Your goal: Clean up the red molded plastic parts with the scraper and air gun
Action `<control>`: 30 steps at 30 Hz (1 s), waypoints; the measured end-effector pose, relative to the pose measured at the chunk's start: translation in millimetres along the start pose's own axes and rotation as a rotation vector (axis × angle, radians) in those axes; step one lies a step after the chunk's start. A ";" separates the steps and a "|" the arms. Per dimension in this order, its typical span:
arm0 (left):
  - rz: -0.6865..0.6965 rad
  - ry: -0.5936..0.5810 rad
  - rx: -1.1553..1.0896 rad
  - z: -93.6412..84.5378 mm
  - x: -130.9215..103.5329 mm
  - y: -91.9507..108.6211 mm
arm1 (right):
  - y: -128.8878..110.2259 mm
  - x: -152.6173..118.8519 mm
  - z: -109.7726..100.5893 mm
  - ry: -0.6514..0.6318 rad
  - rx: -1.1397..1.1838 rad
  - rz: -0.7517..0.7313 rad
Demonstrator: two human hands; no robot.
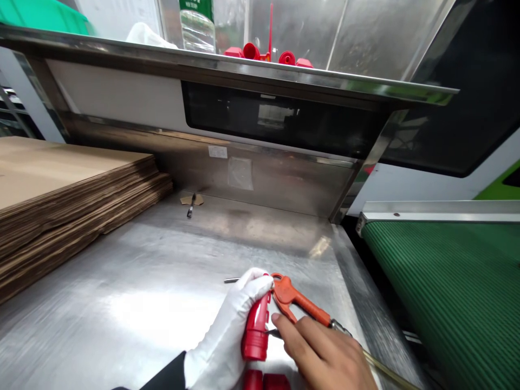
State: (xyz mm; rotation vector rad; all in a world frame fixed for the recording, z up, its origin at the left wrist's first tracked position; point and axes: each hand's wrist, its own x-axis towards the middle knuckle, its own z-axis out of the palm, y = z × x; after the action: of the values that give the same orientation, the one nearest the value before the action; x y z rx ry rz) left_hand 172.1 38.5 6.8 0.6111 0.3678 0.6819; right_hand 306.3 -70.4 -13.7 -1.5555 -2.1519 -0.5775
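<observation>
The gloved left hand [227,336] keeps a closed grip around a red bottle-shaped part [255,330] low at the near edge of the steel table [134,303]. The bare right hand [325,355] touches it with loosely curled fingertips, apparently pinching a thin dark piece; that grip I cannot tell for sure. The orange air gun [298,302] lies just beside them, so a nudge could likely press its trigger or push it toward the green conveyor [447,292]. Two red pieces [266,381] near the edge might slide off.
</observation>
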 end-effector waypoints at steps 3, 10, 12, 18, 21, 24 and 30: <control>0.008 0.046 0.042 0.5 -0.7 -1.8 | 0.0 -0.2 0.7 -0.021 -0.032 -0.024; 0.022 0.085 0.224 -8.5 4.7 -8.1 | 0.8 -3.6 -0.5 -0.065 -0.084 -0.037; 0.015 0.091 0.252 -8.6 4.5 -7.8 | -0.8 -3.8 -0.2 -0.072 -0.119 -0.039; 0.017 0.135 0.345 -7.1 3.3 -5.3 | -4.2 -3.7 2.5 -0.072 -0.145 -0.009; -0.007 0.139 0.332 -7.3 4.3 -4.5 | -4.2 -4.2 3.2 -0.075 -0.135 -0.005; -0.013 0.159 0.355 -9.5 6.3 -3.8 | -4.3 -4.9 4.5 -0.091 -0.120 -0.013; 0.025 0.139 0.384 -14.6 10.3 -4.0 | -8.9 -7.2 6.4 -0.067 -0.075 0.005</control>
State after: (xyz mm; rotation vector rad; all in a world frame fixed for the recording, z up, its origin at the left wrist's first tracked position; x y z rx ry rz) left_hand 174.1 48.9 -8.1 0.9352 0.6298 0.6843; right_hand 299.2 -75.0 -23.7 -1.6412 -2.1977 -0.6188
